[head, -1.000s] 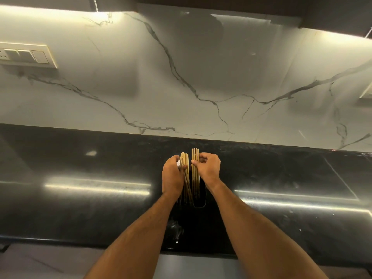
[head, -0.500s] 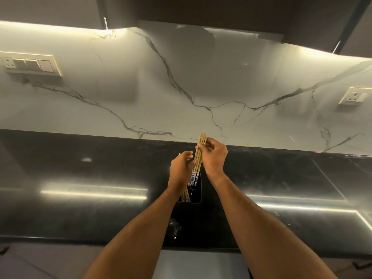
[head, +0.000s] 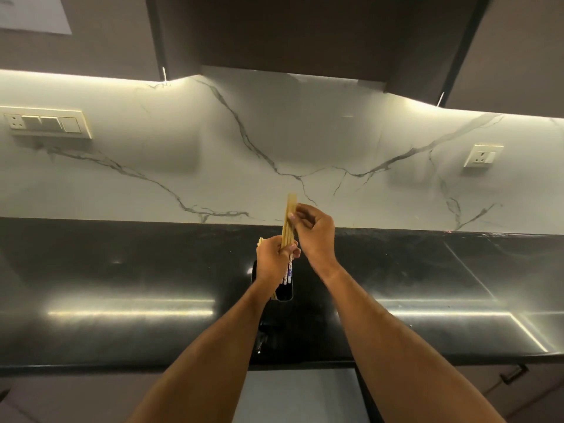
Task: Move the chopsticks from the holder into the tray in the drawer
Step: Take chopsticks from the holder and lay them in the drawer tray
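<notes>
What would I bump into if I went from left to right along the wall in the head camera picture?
Switch plate → chopsticks held up against the wall → right hand → socket.

Single view only — head-worn wide-angle camera, no second view to overlap with. It looks forward and slightly down from above the near edge of the black countertop (head: 122, 270), facing the marbled white backsplash (head: 183, 141) square-on. Both forearms enter from the bottom edge and reach away from the lens. Upper cabinets (head: 274, 32) fill the top of the frame. Straight edges bow toward the corners — lens distortion.
</notes>
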`<state>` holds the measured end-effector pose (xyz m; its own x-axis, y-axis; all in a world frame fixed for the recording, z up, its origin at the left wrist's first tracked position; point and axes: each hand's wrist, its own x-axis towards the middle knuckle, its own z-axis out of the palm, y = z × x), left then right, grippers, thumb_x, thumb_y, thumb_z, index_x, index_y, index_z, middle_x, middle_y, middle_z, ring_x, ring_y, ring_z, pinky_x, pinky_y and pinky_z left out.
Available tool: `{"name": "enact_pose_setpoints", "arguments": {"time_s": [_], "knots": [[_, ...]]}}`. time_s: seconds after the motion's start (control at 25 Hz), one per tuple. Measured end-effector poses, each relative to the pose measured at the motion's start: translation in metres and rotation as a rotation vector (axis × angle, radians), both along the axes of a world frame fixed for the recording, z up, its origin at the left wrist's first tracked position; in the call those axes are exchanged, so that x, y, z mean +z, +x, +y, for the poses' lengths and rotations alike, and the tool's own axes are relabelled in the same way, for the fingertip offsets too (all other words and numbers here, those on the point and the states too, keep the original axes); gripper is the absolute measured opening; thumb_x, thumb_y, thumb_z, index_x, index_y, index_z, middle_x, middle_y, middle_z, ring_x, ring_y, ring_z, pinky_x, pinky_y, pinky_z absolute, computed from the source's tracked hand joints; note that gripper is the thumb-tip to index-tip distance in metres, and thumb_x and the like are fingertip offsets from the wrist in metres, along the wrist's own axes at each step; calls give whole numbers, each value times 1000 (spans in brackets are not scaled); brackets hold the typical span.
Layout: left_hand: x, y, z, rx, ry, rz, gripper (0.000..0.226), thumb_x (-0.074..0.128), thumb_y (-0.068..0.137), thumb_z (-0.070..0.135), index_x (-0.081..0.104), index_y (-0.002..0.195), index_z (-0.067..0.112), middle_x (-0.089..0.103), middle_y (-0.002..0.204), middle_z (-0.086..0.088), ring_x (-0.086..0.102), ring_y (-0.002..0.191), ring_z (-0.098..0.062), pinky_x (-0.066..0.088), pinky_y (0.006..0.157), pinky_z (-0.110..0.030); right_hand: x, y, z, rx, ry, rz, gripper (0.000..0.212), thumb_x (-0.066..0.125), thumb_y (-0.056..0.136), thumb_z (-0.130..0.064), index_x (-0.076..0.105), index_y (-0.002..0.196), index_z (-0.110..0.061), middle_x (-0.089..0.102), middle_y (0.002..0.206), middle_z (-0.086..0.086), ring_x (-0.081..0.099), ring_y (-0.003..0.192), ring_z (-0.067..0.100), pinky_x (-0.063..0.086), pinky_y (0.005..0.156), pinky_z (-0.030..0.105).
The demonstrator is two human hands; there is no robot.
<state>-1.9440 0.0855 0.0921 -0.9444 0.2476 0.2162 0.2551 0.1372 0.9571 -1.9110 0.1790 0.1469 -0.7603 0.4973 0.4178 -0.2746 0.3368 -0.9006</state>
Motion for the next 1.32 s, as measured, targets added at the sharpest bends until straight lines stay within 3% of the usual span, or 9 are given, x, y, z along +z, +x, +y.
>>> {"name": "enact_pose_setpoints", "arguments": {"time_s": [0.2, 0.32, 0.48, 0.64, 0.76, 0.88, 0.92, 1.04, 1.32], "knots": [[-3, 28, -12, -29, 512, -431, 13, 63, 97, 7, 74, 103, 3, 77, 97, -19, 75, 93, -35, 61, 84, -49, -33, 50, 0, 194, 166, -365, 61, 73, 93, -24, 44, 146, -14, 67, 123, -1, 67, 108, 11, 57, 96, 32], [-12, 49, -22, -53, 546, -595, 18, 61, 99, 15, 71, 111, 7, 78, 103, -11, 76, 94, -29, 62, 81, -50, -50, 82, -3, 352, 191, -430, 40, 72, 92, -12, 57, 129, -12, 75, 99, 7, 75, 84, 17, 63, 78, 36], [-28, 81, -37, -175, 600, -621, 21, 58, 101, 17, 67, 115, 5, 78, 107, -11, 76, 91, -26, 62, 70, -39, -57, 107, -14, 270, 214, -544, 8, 64, 97, -10, 71, 96, -8, 76, 80, 15, 73, 67, 23, 64, 71, 45], [-41, 105, -60, 59, 46, -442, 23, 69, 94, 33, 75, 87, 12, 78, 83, -9, 74, 75, -17, 63, 78, -40, -66, 131, -19, 165, 402, -716, 14, 64, 97, -13, 72, 86, -9, 75, 77, 13, 76, 71, 26, 65, 66, 41], [-58, 127, -90, 88, -457, 110, 37, 65, 93, 49, 64, 69, 20, 66, 61, 4, 63, 56, -11, 54, 57, -27, -80, 153, -14, 99, 586, -823, 7, 68, 94, -15, 74, 93, -10, 74, 82, 9, 74, 75, 21, 64, 71, 40], [-68, 139, -110, -16, -667, 796, 18, 69, 93, 34, 68, 100, 18, 69, 92, 0, 63, 85, -15, 54, 78, -29, -93, 173, -12, 68, 759, -894, 10, 69, 92, -16, 75, 99, -12, 72, 85, 6, 70, 77, 20, 62, 74, 37], [-71, 140, -111, -86, -768, 901, 31, 71, 91, 30, 66, 116, 12, 70, 110, -6, 64, 103, -21, 54, 92, -36, -97, 179, -14, 78, 809, -904, 11, 68, 92, -16, 76, 99, -12, 71, 84, 5, 68, 75, 20, 60, 73, 35], [-82, 149, -109, -293, -1032, 719, 46, 67, 95, 18, 54, 137, 7, 62, 133, -14, 58, 123, -30, 46, 106, -42, -111, 197, -21, 144, 936, -905, 14, 63, 93, -15, 76, 98, -13, 68, 78, 3, 63, 70, 18, 53, 67, 32], [-136, 186, -117, -363, -1290, 485, 14, 56, 96, 10, 66, 106, 13, 69, 98, -9, 67, 87, -28, 56, 77, -38, -165, 233, -21, 279, 1088, -935, 14, 59, 95, -12, 69, 105, -14, 69, 96, 9, 66, 86, 28, 57, 82, 40]]}}
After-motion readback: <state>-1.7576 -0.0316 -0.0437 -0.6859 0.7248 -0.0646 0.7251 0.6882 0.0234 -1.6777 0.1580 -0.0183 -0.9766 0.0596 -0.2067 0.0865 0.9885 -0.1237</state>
